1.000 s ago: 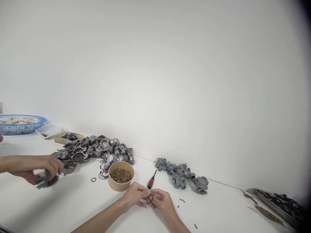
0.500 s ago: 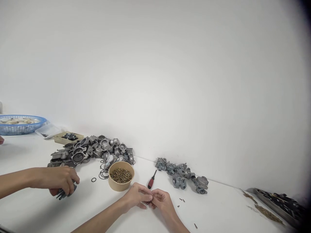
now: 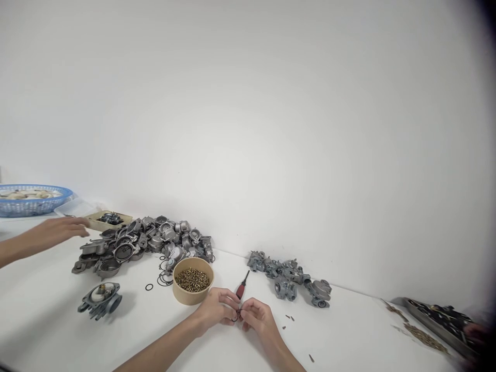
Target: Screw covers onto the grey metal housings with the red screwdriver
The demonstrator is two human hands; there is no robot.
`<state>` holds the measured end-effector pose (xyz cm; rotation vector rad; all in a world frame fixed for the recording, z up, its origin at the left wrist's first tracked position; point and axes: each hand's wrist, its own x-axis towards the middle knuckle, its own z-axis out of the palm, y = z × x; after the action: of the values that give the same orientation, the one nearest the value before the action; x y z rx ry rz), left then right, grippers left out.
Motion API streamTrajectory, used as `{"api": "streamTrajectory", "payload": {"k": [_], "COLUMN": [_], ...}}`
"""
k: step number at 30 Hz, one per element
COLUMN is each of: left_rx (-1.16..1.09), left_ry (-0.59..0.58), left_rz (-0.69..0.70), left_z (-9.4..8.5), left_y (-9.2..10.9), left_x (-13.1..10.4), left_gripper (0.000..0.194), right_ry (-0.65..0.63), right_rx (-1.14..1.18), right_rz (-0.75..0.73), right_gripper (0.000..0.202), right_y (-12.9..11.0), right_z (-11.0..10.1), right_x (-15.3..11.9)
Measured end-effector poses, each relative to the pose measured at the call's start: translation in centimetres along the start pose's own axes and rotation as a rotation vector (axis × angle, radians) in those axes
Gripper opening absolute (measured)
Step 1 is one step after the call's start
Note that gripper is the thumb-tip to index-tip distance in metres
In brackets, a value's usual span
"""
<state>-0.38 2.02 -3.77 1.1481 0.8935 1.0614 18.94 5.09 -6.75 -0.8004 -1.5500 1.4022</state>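
"How do our hands stand?"

"Left hand (image 3: 215, 312) and right hand (image 3: 258, 318) are narrow, pinching a thin black ring (image 3: 233, 319) between their fingertips, just above the white surface (image 3: 232, 356). Our fingers hide part of it."

"What crowds us?"

"The red-handled screwdriver (image 3: 241, 291) lies just beyond our fingertips; we cannot tell whether its end touches them. Near our left wrist is the rim of a round bowl (image 3: 190, 298) of brass screws (image 3: 192, 280)."

"And to our right?"

"A broad stretch of surface, with four small pieces (image 3: 311, 358) scattered beside our forearm. Past it, a brass heap (image 3: 424, 338) lies along the edge of a long tray (image 3: 434, 330)."

"Ahead?"

"Grey castings (image 3: 287, 289) lie along the wall's foot, with a gap between them and the metal pile (image 3: 155, 240) behind the bowl."

"Leftward?"

"Loose rings (image 3: 149, 287), then a carburettor body (image 3: 101, 299) standing apart, with surface all round it. Farther off, a co-worker's hand (image 3: 64, 230) reaches over the surface, fingers extended."
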Motion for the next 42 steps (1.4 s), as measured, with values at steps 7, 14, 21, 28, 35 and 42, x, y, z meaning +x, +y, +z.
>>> {"api": "streamTrajectory", "payload": {"k": [7,14,21,28,35,42], "left_rx": [0.001,0.079,0.078,-0.026,-0.110,-0.167], "left_ry": [-0.010,-0.011,-0.021,-0.054,-0.048,-0.072], "left_rz": [0.015,0.039,0.068,0.038,0.023,0.047], "left_z": [0.1,0.1,0.1,0.3,0.4,0.3], "left_y": [0.2,0.2,0.8,1.2,1.1,1.5], "left_x": [-0.2,-0.2,-0.4,-0.7,-0.9,-0.9], "left_gripper": [0.032,0.035,0.039,0.041,0.041,0.034], "right_ry": [0.027,0.058,0.019,-0.003,-0.031,0.007], "right_rx": [0.003,0.009,-0.030,-0.100,-0.179,-0.127], "right_rz": [0.005,-0.027,-0.071,-0.113,-0.122,-0.036], "right_gripper": [0.038,0.038,0.035,0.032,0.029,0.043], "right_y": [0.3,-0.6,-1.4,-1.2,-1.5,-1.8], "right_z": [-0.2,0.2,0.4,-0.1,0.6,0.1], "right_x": [0.1,0.0,-0.4,-0.4,-0.7,-0.8]}}
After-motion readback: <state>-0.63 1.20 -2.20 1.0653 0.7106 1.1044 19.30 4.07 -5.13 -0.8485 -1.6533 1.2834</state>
